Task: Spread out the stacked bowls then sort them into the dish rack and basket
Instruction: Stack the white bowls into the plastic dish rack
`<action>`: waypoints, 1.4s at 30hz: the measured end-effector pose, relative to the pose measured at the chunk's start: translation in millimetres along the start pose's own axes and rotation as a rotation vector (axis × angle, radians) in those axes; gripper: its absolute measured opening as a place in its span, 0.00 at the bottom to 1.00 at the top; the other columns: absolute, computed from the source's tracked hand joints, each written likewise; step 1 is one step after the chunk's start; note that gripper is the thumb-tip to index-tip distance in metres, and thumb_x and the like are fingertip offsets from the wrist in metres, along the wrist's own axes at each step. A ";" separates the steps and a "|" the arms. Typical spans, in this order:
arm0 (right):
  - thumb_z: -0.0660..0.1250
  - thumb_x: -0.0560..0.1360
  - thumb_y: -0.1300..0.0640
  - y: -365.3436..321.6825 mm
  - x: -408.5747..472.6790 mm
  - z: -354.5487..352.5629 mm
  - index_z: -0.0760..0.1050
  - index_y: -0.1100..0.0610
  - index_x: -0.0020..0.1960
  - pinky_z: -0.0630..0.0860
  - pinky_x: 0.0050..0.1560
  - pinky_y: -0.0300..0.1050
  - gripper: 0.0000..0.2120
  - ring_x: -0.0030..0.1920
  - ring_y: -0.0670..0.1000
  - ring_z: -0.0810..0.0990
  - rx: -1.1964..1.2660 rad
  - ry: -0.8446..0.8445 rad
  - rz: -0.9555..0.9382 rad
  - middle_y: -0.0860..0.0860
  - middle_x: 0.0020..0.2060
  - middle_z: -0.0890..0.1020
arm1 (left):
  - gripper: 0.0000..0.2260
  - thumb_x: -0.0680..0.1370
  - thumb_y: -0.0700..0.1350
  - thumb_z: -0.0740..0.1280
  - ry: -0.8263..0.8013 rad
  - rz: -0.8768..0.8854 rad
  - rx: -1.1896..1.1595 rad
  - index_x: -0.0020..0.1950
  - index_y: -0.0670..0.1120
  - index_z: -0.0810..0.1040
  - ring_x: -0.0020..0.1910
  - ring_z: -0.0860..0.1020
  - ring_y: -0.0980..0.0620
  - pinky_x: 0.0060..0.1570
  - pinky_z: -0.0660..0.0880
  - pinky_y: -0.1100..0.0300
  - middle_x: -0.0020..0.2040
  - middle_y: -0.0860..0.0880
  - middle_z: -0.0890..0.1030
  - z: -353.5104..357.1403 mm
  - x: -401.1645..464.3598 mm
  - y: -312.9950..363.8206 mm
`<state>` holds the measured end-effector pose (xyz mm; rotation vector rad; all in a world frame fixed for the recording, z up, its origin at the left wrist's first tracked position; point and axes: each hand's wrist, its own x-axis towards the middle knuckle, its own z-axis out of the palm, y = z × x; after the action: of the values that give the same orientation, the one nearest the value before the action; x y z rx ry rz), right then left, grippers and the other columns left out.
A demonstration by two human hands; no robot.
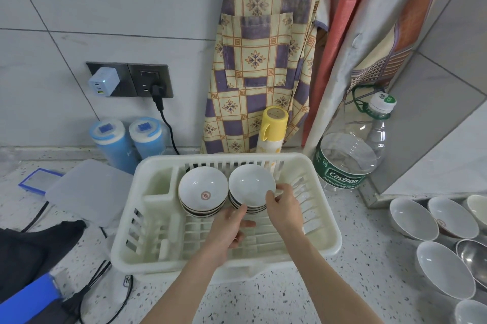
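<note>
Speckled surface [290, 297] carries everything. On it, centre, the white plastic dish rack [334, 231], biggest task item. Inside the rack, at its far side, two stacks of bowls sit side by side: left stack [203, 189], top bowl with a red mark in the bottom, and right stack [250, 184], top bowl plain white. Each stack looks several bowls deep, dark bands on the outsides.

More bowls lie spread singly on the surface at far right [442, 268], well apart from the rack, one of them metal. No basket in view that I can tell.

Right hand [283, 207] has its grip clamped on the near-right rim of the right stack's top bowl, thumb over the rim, fingers behind. Left hand [229, 229] is at the near-left foot of the same stack; fingertips touch the lower bowls, fingers mostly straight, grip apart and not closed round anything.

Step, as judged: working the right stack in the rack, either seating the top bowl or separating it. Bowls already spread at right suggest the task is partly along.

Next move calls for the left hand steadying the lower bowls while the right handles the top one by its rim; glazed bowls nest tight, so two may come up together.
</note>
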<state>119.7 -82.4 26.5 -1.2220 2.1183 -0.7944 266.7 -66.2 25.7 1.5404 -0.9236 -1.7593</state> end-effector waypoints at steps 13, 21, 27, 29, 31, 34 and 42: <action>0.55 0.77 0.42 1.3 2.0 2.6 0.71 0.56 0.63 0.77 0.57 0.54 0.23 0.51 0.59 0.82 0.046 -0.133 0.094 0.56 0.50 0.83 | 0.07 0.82 0.56 0.61 -0.025 0.024 -0.018 0.56 0.56 0.75 0.19 0.65 0.55 0.19 0.57 0.65 0.42 0.46 0.87 1.3 2.8 1.1; 0.57 0.76 0.38 -0.4 -1.5 -1.8 0.71 0.56 0.65 0.77 0.57 0.55 0.27 0.52 0.59 0.82 0.076 -0.161 0.113 0.56 0.51 0.83 | 0.08 0.82 0.56 0.61 -0.009 0.018 0.001 0.58 0.55 0.74 0.20 0.65 0.55 0.18 0.57 0.65 0.43 0.45 0.87 2.8 -2.5 3.7; 0.53 0.74 0.33 -7.3 -18.9 -23.8 0.69 0.53 0.68 0.73 0.52 0.49 0.31 0.54 0.57 0.80 0.075 -0.126 0.093 0.53 0.53 0.82 | 0.13 0.83 0.51 0.61 0.033 0.029 0.051 0.62 0.46 0.75 0.20 0.63 0.55 0.18 0.57 0.65 0.43 0.43 0.87 1.3 -17.5 6.7; 0.53 0.75 0.34 -7.6 -30.9 -35.7 0.68 0.50 0.68 0.73 0.50 0.50 0.29 0.53 0.54 0.80 0.074 -0.054 0.007 0.50 0.49 0.83 | 0.12 0.83 0.50 0.61 0.029 0.051 0.061 0.61 0.45 0.76 0.19 0.63 0.56 0.18 0.57 0.65 0.42 0.44 0.87 1.4 -28.4 4.6; 0.55 0.76 0.36 -3.6 -43.5 -47.7 0.68 0.47 0.67 0.76 0.49 0.50 0.24 0.47 0.51 0.81 0.116 -0.013 -0.072 0.46 0.42 0.83 | 0.10 0.82 0.49 0.61 0.023 0.075 0.043 0.60 0.46 0.76 0.19 0.62 0.56 0.17 0.56 0.65 0.40 0.44 0.87 4.1 -40.6 1.2; 0.59 0.77 0.41 11.0 -57.6 -64.9 0.71 0.44 0.65 0.76 0.42 0.44 0.18 0.42 0.44 0.81 0.222 0.047 -0.110 0.44 0.41 0.84 | 0.09 0.82 0.48 0.62 0.015 0.125 0.002 0.59 0.47 0.77 0.19 0.61 0.55 0.18 0.55 0.66 0.37 0.44 0.86 15.5 -58.9 -6.6; 0.60 0.79 0.52 74.0 -72.9 -128.2 0.75 0.46 0.56 0.69 0.27 0.31 0.08 0.27 0.40 0.74 0.472 0.083 -0.052 0.41 0.35 0.85 | 0.09 0.81 0.44 0.61 -0.003 0.122 0.014 0.55 0.45 0.79 0.19 0.63 0.54 0.19 0.56 0.65 0.35 0.46 0.84 89.4 -97.7 -39.2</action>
<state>18.1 39.7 70.9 -1.0032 1.8173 -1.2989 190.6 45.3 54.9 1.4590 -1.0120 -1.6726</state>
